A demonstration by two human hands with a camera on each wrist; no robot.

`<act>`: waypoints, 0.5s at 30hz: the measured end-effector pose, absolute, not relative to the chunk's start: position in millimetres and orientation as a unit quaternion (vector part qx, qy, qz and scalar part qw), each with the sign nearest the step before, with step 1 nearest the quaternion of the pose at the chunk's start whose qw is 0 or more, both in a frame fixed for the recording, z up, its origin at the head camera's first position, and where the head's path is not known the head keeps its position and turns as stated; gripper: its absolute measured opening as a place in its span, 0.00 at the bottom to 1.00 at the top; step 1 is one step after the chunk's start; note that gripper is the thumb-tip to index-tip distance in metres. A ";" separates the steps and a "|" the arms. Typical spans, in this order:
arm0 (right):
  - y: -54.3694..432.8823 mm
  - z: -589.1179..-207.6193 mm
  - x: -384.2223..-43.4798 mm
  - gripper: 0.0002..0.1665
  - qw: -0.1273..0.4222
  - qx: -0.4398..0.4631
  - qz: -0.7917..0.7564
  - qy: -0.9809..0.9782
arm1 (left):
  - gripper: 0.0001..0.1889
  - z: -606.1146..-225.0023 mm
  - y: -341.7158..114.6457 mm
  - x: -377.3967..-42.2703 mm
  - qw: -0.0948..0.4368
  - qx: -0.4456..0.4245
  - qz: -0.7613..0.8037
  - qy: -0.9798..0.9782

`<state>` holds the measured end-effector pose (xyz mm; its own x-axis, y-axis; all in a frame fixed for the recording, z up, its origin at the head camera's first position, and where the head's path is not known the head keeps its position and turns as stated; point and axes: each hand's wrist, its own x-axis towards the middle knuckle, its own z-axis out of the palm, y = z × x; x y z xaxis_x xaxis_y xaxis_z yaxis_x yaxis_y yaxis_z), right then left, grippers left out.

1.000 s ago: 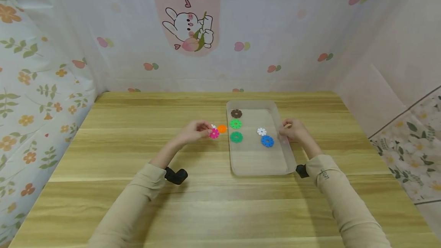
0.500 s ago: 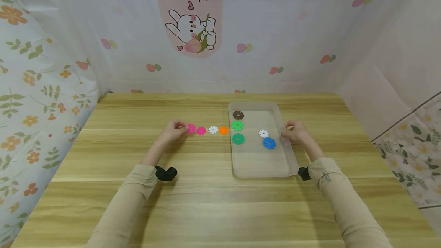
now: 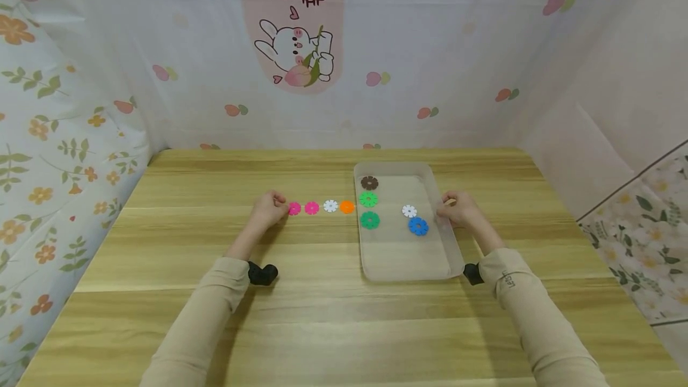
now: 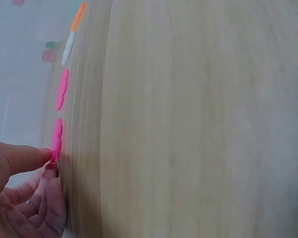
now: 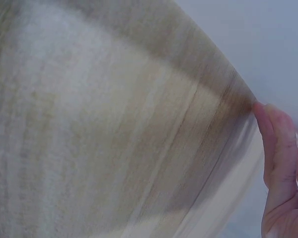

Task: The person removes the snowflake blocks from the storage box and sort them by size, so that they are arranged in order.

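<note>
My left hand pinches a pink snowflake disc between thumb and fingertips, at the left end of a row on the table. To its right, in line, are a second pink disc, a white disc and an orange disc, close to the tray. My right hand grips the right wall of a translucent plastic tray; in the right wrist view its fingertips are at the edge. Inside the tray lie brown, light green, green, white and blue discs.
The wooden table spreads in front of both arms. A printed cloth with a rabbit drawing hangs behind it, and floral cloth stands along the left side. Black wrist cameras sit under both sleeves.
The left hand has carried the pink disc leftward from over the white one to the row's left end, revealing another pink disc. The right hand stays on the tray.
</note>
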<state>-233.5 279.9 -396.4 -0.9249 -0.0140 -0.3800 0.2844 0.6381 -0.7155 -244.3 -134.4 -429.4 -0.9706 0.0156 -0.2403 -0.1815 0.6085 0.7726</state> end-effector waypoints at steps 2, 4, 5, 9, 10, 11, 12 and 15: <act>280.8 -396.4 -232.7 0.13 0.178 0.074 -0.423 0.885 | 0.14 -429.3 -133.1 -244.6 0.112 -0.047 0.442 0.889; 281.8 -396.3 -232.4 0.13 0.178 0.073 -0.427 0.884 | 0.15 -429.3 -132.9 -245.3 0.114 -0.046 0.445 0.887; 282.2 -396.3 -232.3 0.14 0.177 0.074 -0.427 0.883 | 0.15 -429.2 -133.1 -245.5 0.116 -0.045 0.446 0.887; 282.7 -394.9 -232.0 0.15 0.176 0.072 -0.423 0.886 | 0.16 -422.8 -132.2 -244.9 0.125 -0.033 0.444 0.887; 282.5 -394.6 -232.0 0.15 0.176 0.072 -0.421 0.887 | 0.16 -419.1 -130.5 -244.5 0.126 -0.027 0.437 0.890; 282.2 -394.4 -231.9 0.15 0.175 0.072 -0.419 0.888 | 0.16 -414.6 -128.0 -244.1 0.125 -0.021 0.428 0.895; 281.9 -394.2 -231.9 0.15 0.175 0.070 -0.417 0.889 | 0.16 -409.7 -124.4 -243.8 0.125 -0.010 0.420 0.899; 281.6 -395.4 -232.4 0.14 0.173 0.075 -0.416 0.890 | 0.16 -394.8 -105.9 -244.8 0.126 0.035 0.406 0.905</act>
<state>-232.4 281.6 -395.4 -0.9286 -0.0105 -0.3709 0.2777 0.6434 -0.7134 -244.8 -105.9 -394.8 -0.9660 0.1651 -0.1992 -0.0391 0.6681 0.7430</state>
